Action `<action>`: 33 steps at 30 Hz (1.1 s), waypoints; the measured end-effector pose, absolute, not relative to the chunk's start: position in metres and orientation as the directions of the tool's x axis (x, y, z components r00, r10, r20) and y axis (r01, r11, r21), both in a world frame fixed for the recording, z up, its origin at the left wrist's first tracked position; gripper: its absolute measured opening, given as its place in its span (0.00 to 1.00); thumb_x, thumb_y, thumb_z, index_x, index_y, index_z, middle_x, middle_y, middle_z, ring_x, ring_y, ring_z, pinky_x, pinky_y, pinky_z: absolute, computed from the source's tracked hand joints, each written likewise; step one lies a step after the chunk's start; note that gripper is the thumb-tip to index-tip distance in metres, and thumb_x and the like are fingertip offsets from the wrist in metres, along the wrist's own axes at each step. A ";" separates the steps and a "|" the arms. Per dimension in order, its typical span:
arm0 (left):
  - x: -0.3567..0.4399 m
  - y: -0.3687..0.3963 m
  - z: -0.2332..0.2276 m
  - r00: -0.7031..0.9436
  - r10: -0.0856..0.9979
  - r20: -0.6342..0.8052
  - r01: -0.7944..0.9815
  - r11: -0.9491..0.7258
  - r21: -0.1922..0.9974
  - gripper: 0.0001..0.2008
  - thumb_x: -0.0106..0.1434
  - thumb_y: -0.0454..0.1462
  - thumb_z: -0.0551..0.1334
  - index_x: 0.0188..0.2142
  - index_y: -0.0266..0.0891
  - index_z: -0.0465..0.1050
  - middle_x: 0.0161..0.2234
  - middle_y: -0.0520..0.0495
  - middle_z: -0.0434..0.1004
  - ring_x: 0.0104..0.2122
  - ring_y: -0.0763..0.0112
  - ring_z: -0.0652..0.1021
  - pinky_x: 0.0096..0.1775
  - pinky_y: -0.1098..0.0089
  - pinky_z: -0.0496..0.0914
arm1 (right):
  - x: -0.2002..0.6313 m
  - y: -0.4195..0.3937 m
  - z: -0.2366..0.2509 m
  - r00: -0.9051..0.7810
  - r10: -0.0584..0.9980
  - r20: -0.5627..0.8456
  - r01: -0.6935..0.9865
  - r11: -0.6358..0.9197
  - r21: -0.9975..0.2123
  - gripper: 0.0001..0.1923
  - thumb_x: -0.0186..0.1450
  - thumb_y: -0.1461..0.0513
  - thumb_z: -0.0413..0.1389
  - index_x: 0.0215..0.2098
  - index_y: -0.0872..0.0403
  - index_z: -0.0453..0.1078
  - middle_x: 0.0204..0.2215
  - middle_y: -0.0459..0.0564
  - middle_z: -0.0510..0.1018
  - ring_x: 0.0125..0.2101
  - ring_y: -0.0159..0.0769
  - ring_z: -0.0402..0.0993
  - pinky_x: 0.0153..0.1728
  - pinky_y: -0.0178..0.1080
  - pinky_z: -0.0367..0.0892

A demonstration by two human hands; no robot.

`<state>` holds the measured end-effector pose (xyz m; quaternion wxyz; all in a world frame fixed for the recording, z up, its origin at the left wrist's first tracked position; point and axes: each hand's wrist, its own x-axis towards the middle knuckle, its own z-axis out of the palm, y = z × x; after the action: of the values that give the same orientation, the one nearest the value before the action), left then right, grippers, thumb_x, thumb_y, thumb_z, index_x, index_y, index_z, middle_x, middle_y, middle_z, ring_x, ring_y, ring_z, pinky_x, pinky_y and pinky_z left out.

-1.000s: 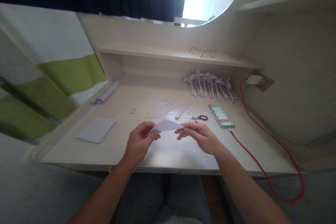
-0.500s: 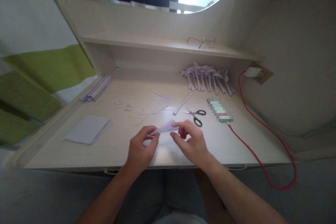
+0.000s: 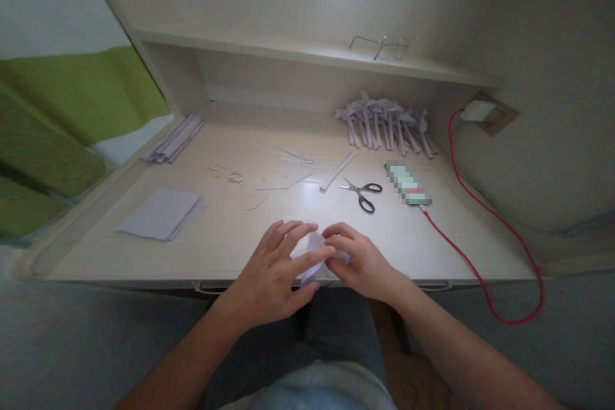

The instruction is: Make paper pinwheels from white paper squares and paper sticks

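Note:
A small white piece of folded paper [image 3: 313, 257] is at the desk's front edge, between my two hands. My right hand [image 3: 360, 262] pinches its right side with thumb and fingers. Around its left side, my left hand [image 3: 273, 275] has its fingers spread, the index finger reaching across the paper. The paper's lower part is partly hidden by my fingers. Beyond my hands, black-handled scissors [image 3: 361, 193] lie with the blades apart. A narrow rolled paper stick [image 3: 337, 172] rests to the left of them.
Paper sheets [image 3: 161, 213] lie stacked at left, with folded paper strips [image 3: 175, 139] behind. Paper scraps [image 3: 298, 159] are mid-desk. Several paper pinwheels [image 3: 384, 122] stand in a row at back right. A phone [image 3: 408, 184] has a red cable [image 3: 485, 202]. Glasses [image 3: 384, 47] sit on the shelf.
Both hands have come closer to me with the paper, which is now turned more upright. My left hand has gone from pinching to spread fingers; my right has closed on the paper. The view has tilted down.

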<state>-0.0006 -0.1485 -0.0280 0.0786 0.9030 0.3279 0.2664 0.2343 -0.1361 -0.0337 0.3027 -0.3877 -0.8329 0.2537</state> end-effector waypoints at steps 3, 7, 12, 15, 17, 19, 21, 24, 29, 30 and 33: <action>0.007 -0.143 -0.026 0.621 0.638 0.456 0.525 -0.770 0.362 0.20 0.65 0.40 0.65 0.56 0.43 0.72 0.62 0.39 0.68 0.63 0.49 0.64 0.66 0.46 0.55 | 0.236 -0.133 -0.036 -0.543 0.777 0.320 0.495 0.604 -0.625 0.13 0.63 0.72 0.58 0.43 0.51 0.73 0.50 0.54 0.75 0.49 0.42 0.74 0.51 0.44 0.70; 0.010 -0.130 -0.028 0.533 0.722 0.440 0.559 -0.691 0.458 0.06 0.67 0.33 0.60 0.43 0.39 0.74 0.48 0.42 0.78 0.54 0.57 0.72 0.59 0.53 0.64 | 0.240 -0.128 -0.036 -0.560 0.766 0.316 0.521 0.622 -0.585 0.12 0.64 0.72 0.58 0.41 0.52 0.74 0.49 0.54 0.76 0.49 0.41 0.74 0.51 0.43 0.70; 0.004 -0.120 -0.029 0.621 0.742 0.254 0.589 -0.655 0.472 0.11 0.66 0.31 0.61 0.46 0.44 0.76 0.45 0.47 0.79 0.49 0.59 0.73 0.54 0.55 0.66 | 0.254 -0.126 -0.035 -0.566 0.765 0.309 0.606 0.639 -0.473 0.09 0.66 0.69 0.58 0.42 0.51 0.75 0.52 0.55 0.75 0.52 0.45 0.72 0.55 0.49 0.67; 0.002 -0.123 -0.027 0.638 0.741 0.208 0.605 -0.650 0.460 0.14 0.67 0.33 0.61 0.50 0.47 0.75 0.50 0.49 0.77 0.51 0.58 0.73 0.55 0.54 0.65 | 0.255 -0.135 -0.032 -0.565 0.761 0.318 0.654 0.648 -0.389 0.09 0.67 0.66 0.58 0.45 0.50 0.75 0.55 0.55 0.74 0.57 0.50 0.66 0.59 0.56 0.61; 0.002 -0.127 -0.026 0.633 0.748 0.200 0.611 -0.641 0.464 0.14 0.68 0.34 0.61 0.52 0.47 0.75 0.51 0.49 0.77 0.52 0.58 0.73 0.56 0.54 0.64 | 0.249 -0.144 -0.030 -0.592 0.746 0.305 0.660 0.666 -0.348 0.13 0.67 0.63 0.60 0.50 0.50 0.73 0.57 0.55 0.74 0.59 0.53 0.63 0.61 0.60 0.55; 0.003 -0.131 -0.027 0.629 0.751 0.201 0.604 -0.635 0.481 0.12 0.70 0.35 0.60 0.51 0.48 0.75 0.51 0.49 0.77 0.52 0.59 0.73 0.55 0.55 0.64 | 0.243 -0.151 -0.029 -0.637 0.712 0.296 0.624 0.702 -0.343 0.13 0.69 0.64 0.58 0.51 0.49 0.72 0.53 0.52 0.77 0.56 0.51 0.66 0.60 0.59 0.55; 0.002 -0.134 -0.029 0.616 0.759 0.210 0.587 -0.620 0.520 0.10 0.71 0.34 0.58 0.49 0.46 0.75 0.50 0.50 0.79 0.51 0.62 0.74 0.55 0.56 0.64 | 0.237 -0.153 -0.030 -0.672 0.688 0.273 0.579 0.719 -0.384 0.08 0.71 0.65 0.55 0.47 0.50 0.72 0.46 0.50 0.80 0.50 0.45 0.71 0.55 0.53 0.59; -0.003 -0.136 -0.035 0.537 0.803 0.257 0.587 -0.575 0.570 0.09 0.69 0.31 0.58 0.44 0.42 0.75 0.47 0.49 0.80 0.50 0.64 0.75 0.55 0.59 0.65 | 0.232 -0.146 -0.030 -0.616 0.749 0.246 0.594 0.646 -0.479 0.05 0.72 0.65 0.53 0.41 0.54 0.71 0.38 0.51 0.80 0.42 0.41 0.72 0.46 0.45 0.64; -0.012 -0.139 -0.039 0.399 0.873 0.280 0.675 -0.487 0.555 0.07 0.66 0.31 0.61 0.39 0.42 0.78 0.42 0.49 0.80 0.47 0.61 0.74 0.51 0.56 0.65 | 0.220 -0.131 -0.026 -0.446 0.885 0.131 0.733 0.445 -0.514 0.07 0.71 0.63 0.54 0.35 0.55 0.71 0.30 0.50 0.76 0.33 0.39 0.71 0.35 0.39 0.63; -0.014 -0.139 -0.038 0.395 0.877 0.275 0.677 -0.480 0.558 0.08 0.66 0.31 0.61 0.39 0.43 0.78 0.42 0.49 0.80 0.46 0.61 0.75 0.50 0.56 0.65 | 0.217 -0.128 -0.025 -0.424 0.899 0.108 0.762 0.419 -0.493 0.07 0.71 0.63 0.54 0.35 0.54 0.71 0.30 0.50 0.76 0.32 0.38 0.71 0.34 0.39 0.62; -0.015 -0.140 -0.036 0.370 0.892 0.261 0.685 -0.452 0.572 0.08 0.67 0.32 0.60 0.37 0.44 0.78 0.41 0.51 0.81 0.45 0.61 0.75 0.50 0.55 0.65 | 0.208 -0.123 -0.024 -0.369 0.926 0.083 0.821 0.367 -0.439 0.04 0.68 0.64 0.55 0.36 0.54 0.72 0.30 0.48 0.77 0.30 0.37 0.72 0.33 0.38 0.61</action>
<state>-0.0153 -0.1401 -0.0361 0.1872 0.8061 0.4890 0.2757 0.2085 -0.1231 -0.0241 0.1601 -0.5383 -0.8109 0.1641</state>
